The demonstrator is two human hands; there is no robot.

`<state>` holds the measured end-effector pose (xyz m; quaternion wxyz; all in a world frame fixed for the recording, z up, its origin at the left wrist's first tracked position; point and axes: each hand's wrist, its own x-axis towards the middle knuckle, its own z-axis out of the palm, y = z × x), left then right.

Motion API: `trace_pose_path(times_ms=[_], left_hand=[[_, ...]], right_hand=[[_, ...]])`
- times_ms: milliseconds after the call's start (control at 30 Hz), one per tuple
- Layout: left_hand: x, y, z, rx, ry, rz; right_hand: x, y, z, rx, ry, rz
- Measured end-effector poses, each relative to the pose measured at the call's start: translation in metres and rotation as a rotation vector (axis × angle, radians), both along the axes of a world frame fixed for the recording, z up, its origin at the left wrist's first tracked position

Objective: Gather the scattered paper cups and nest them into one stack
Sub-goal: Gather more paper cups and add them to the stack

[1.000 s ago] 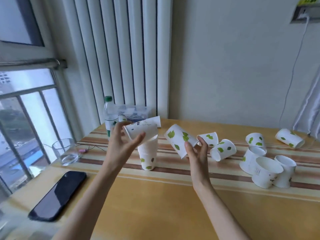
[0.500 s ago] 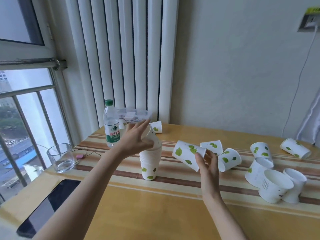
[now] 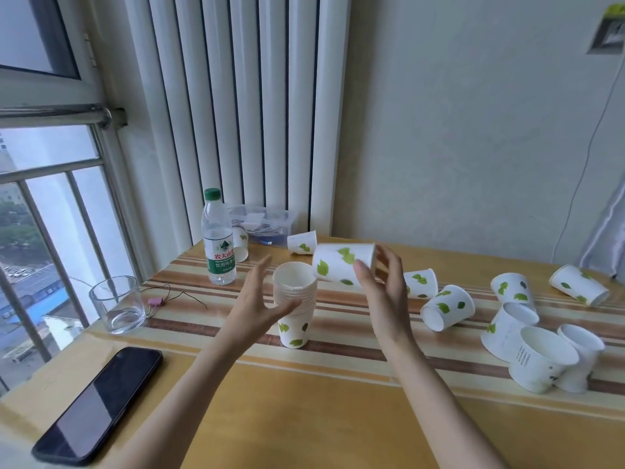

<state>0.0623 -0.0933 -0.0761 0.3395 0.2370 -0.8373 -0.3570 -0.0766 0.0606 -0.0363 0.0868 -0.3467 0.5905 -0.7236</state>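
Right hand (image 3: 382,292) grip: pinching a leaf-printed cup (image 3: 341,265), held on its side, long axis near level, base toward the stack (image 3: 293,299). Stack upright just left of and below the grip, open mouth up. Left hand (image 3: 260,299) spread, cupped beside the stack's left wall, nearer to it, contact unclear. Cup needing a tilt base-down before dropping in, by judgement. Loose cups (image 3: 446,308) on the surface to the right of the grip; bottle (image 3: 218,238), glass (image 3: 116,304) and phone (image 3: 98,404) further left, none in the way.
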Motion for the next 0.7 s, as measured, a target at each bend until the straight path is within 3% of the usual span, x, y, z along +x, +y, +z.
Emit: trace_pose_path(times_ms=[100,233,400,700], left_hand=[[0.004,-0.004,-0.019,0.261,-0.015,-0.038],[-0.003,-0.002,-0.033,0.406,0.019,-0.099],[-0.003,0.000,-0.042,0.421,0.085,-0.107],[0.001,0.000,-0.046,0.407,0.058,-0.102]], right_hand=[[0.006,-0.029,0.026,0.077,0.180,0.015],[0.007,-0.060,0.039,0.314,0.436,0.074],[0.004,-0.073,0.021,0.611,0.575,0.190],[0.016,-0.070,-0.001,0.598,0.655,0.218]])
